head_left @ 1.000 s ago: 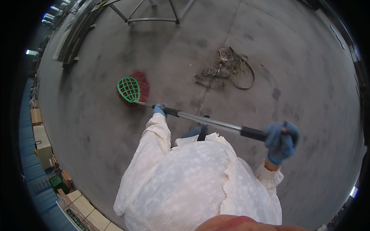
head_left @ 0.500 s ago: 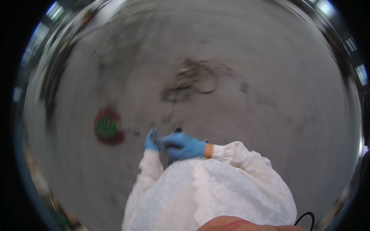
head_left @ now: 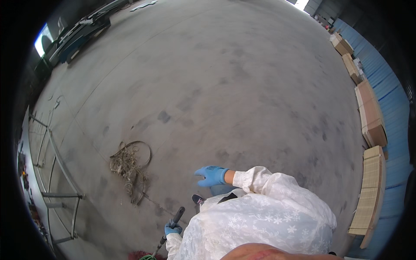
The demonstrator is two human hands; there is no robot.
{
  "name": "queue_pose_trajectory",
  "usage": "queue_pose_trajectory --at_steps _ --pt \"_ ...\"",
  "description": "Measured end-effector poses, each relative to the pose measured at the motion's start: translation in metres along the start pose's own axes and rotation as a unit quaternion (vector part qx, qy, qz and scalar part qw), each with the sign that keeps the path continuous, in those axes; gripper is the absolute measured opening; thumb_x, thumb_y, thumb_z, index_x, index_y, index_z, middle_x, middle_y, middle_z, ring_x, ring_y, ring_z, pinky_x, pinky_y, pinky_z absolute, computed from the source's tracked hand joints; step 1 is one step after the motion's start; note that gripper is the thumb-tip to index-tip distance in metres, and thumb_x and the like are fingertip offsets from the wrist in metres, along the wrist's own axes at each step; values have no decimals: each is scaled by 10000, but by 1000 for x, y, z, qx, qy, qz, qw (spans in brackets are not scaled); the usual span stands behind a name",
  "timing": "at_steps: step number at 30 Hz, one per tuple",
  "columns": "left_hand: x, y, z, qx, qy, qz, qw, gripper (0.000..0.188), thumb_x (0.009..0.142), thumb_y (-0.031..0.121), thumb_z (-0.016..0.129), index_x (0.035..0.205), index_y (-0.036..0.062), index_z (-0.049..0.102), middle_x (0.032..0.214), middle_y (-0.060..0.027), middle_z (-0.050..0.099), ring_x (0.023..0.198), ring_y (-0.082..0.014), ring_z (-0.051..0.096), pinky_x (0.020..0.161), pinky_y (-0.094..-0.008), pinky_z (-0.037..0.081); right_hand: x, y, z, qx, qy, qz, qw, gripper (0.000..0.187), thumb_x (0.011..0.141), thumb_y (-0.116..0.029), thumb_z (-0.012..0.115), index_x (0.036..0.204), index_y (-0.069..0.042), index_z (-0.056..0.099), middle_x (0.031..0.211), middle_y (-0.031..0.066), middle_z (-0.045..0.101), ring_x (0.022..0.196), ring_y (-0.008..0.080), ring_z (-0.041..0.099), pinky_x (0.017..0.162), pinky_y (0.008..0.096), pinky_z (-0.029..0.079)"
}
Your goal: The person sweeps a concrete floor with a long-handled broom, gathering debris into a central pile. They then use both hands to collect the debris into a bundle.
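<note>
My left hand (head_left: pixel 173 228), in a blue glove, is closed around the dark handle of a broom (head_left: pixel 178 214) near its upper end. The handle slopes down to a head with red bristles (head_left: pixel 138 255) and a green part, cut off by the lower edge. My right hand (head_left: pixel 212 176), also blue-gloved, hangs in front of my body with its fingers apart and nothing in them. To the left, a tangled heap of brown straps and shreds (head_left: pixel 128 167) lies on the grey floor, apart from both hands.
A metal tube frame (head_left: pixel 60 162) stands at the left. Dark machinery (head_left: pixel 84 32) sits at the far left. Stacks of wooden boards (head_left: pixel 368 190) line the blue wall covering (head_left: pixel 395 143) on the right. My shoe (head_left: pixel 198 199) shows below my right hand.
My right hand has come away from the left hand and the broom handle. The view has turned right, so the heap now appears farther left. The broom now appears lower, beside my body.
</note>
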State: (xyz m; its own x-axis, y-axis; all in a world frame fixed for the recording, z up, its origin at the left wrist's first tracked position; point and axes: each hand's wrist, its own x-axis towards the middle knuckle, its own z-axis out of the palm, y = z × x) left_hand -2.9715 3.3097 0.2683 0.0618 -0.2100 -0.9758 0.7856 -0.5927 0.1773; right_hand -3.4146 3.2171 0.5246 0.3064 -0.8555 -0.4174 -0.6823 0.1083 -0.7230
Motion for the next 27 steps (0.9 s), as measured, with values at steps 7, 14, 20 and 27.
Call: queue_pose_trajectory --at_steps 7,14,20,27 --pt "-29 -37 -18 530 -77 276 798 93 783 81 483 748 70 568 678 -61 576 531 -183 529 511 -300 500 -62 52 -28 -50 -52 53 996 526 769 -323 542 1226 -64 544 1224 165 567 1133 318 534 946 405 421" --pt "-52 -140 104 383 15 202 901 61 778 109 523 790 70 568 680 -61 572 535 -184 532 504 -312 487 -86 144 -129 -72 -50 48 995 537 751 -315 551 1228 -69 549 1221 158 571 1126 313 542 942 403 426" --pt "-59 -214 222 274 -11 142 951 82 774 133 558 826 70 568 683 -60 569 539 -185 534 498 -323 477 -89 216 -203 -77 -67 65 993 533 750 -319 558 1229 -85 550 1210 160 576 1105 324 552 928 415 433" --pt "-67 -243 239 207 -2 120 971 137 770 161 598 868 70 568 685 -60 566 544 -185 537 491 -335 464 -6 250 -230 -115 -156 36 980 494 718 -321 561 1136 -61 606 1159 180 600 1052 340 581 892 422 458"
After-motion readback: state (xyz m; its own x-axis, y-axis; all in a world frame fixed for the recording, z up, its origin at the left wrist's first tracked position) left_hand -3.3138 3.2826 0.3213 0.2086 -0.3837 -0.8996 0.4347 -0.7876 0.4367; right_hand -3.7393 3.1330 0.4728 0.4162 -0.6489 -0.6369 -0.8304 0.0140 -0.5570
